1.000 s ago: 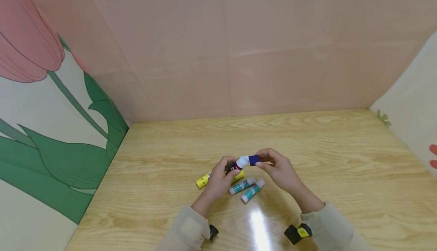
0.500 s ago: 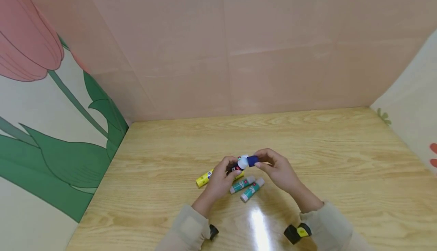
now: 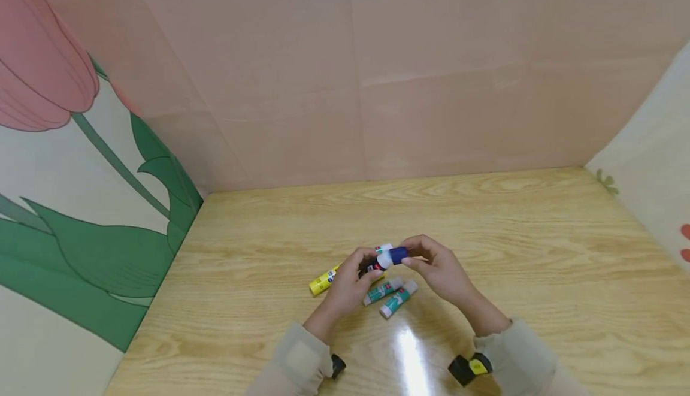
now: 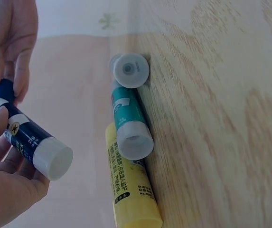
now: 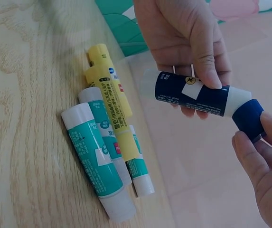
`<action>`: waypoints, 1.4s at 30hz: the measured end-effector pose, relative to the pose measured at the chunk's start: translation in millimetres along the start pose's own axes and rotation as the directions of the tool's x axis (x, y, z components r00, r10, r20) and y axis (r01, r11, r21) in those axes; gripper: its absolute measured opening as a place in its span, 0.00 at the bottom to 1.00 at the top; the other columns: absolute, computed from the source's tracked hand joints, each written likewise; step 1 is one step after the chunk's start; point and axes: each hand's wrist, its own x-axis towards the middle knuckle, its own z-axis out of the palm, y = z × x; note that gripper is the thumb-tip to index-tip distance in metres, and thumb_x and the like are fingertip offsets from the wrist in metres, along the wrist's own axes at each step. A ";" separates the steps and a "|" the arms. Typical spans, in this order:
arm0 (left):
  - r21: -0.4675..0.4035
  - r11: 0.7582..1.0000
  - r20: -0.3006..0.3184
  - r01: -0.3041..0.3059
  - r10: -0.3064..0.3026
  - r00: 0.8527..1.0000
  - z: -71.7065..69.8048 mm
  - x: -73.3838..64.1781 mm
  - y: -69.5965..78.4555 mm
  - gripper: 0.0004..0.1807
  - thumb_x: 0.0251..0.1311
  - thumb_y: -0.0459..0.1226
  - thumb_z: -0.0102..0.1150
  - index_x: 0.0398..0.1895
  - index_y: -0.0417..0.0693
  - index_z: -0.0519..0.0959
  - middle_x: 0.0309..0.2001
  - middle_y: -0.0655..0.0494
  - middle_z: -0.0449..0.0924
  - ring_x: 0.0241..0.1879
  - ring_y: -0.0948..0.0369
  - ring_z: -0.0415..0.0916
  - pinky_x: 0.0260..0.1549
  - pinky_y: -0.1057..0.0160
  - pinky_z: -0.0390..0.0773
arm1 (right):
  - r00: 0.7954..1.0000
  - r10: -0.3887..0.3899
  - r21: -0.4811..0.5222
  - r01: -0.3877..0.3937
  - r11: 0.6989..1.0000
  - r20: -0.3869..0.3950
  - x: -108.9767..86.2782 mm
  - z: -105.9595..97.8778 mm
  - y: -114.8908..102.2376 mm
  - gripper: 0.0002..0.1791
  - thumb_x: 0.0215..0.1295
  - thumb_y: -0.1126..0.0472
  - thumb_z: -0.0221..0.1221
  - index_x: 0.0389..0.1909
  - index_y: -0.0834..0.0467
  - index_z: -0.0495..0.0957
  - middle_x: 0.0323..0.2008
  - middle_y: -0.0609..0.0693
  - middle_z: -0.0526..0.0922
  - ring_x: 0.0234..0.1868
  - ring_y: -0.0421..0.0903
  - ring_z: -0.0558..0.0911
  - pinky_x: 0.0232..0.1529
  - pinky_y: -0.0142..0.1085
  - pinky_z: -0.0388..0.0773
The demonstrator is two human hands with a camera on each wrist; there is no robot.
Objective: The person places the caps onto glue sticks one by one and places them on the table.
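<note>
My left hand [image 3: 349, 282] grips a dark blue glue stick [image 5: 192, 92] by its barrel, above the table. Its white end points toward my right hand [image 3: 443, 270], which pinches a dark blue cap [image 5: 249, 118] between thumb and fingers. The cap sits at the white end, slightly tilted against the barrel in the right wrist view; it seems to touch the end or partly cover it. Below the hands lie teal-and-white glue sticks [image 5: 95, 154] and yellow glue sticks [image 5: 117, 111], partly hidden by my left hand in the head view.
The wooden table [image 3: 259, 234] runs back to a pink backdrop [image 3: 431, 84]. A panel with a painted tulip [image 3: 43, 54] stands at the left, a pale panel [image 3: 652, 162] at the right. Black wrist devices [image 3: 463, 370] hang below both sleeves.
My right hand's blue cap has moved left, from apart from the white end to meeting it. The left hand has hardly moved; the loose glue sticks lie as before.
</note>
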 end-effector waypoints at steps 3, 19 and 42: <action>-0.003 1.000 0.003 0.009 -0.009 1.000 -0.2 -0.1 0.6 0.12 0.55 0.33 0.52 0.43 0.43 0.70 0.45 0.51 0.73 0.42 0.60 0.70 0.43 0.63 0.69 | 1.000 0.000 0.000 0.000 1.000 0.001 -0.6 0.0 0.3 0.11 0.56 0.68 0.55 0.41 0.64 0.72 0.39 0.55 0.76 0.40 0.48 0.74 0.40 0.33 0.72; 0.008 1.000 0.021 0.020 -0.020 1.000 -4.2 -5.5 17.8 0.11 0.54 0.29 0.53 0.41 0.39 0.71 0.41 0.50 0.74 0.42 0.54 0.70 0.42 0.59 0.69 | 1.000 0.005 -0.009 -0.005 1.000 0.013 -4.0 1.3 2.5 0.11 0.56 0.69 0.55 0.40 0.64 0.72 0.38 0.55 0.76 0.41 0.49 0.75 0.41 0.36 0.73; 0.083 0.995 0.050 0.058 -0.062 0.997 -1.9 -2.3 -1.7 0.12 0.54 0.34 0.54 0.43 0.49 0.72 0.43 0.58 0.72 0.41 0.64 0.69 0.41 0.66 0.70 | 0.999 -0.032 -0.047 0.033 0.998 0.023 -4.4 4.3 6.1 0.10 0.53 0.74 0.54 0.38 0.65 0.72 0.37 0.56 0.76 0.40 0.51 0.75 0.39 0.35 0.74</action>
